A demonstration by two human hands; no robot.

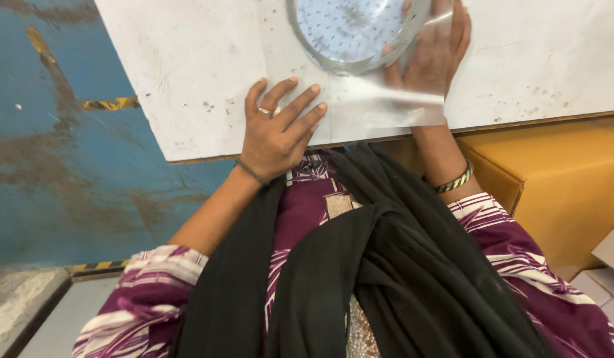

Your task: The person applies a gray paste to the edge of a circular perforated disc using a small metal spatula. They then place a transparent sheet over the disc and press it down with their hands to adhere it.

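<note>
Spreading across the top of the view, the white scuffed tabletop point(519, 59) carries everything in hand, with a blue worn floor point(55, 166) below it to one side and a yellow-orange carton point(558, 185) tucked under its edge on the other; pale boxes point(605, 278) sit beside that carton. On the tabletop lies a clear plastic sleeve point(386, 106), thin, floppy and slick, likely to crease or slide, so best pinned at its open edge. Inside it sits a round disc point(350, 30) studded with small dots and rimmed in clear plastic, seemingly light but easily scratched, best gripped by the rim. The right hand point(433, 53) holds the disc through the film; the left hand point(277, 132) lies flat, fingers spread, pressing the sleeve's edge.
</note>
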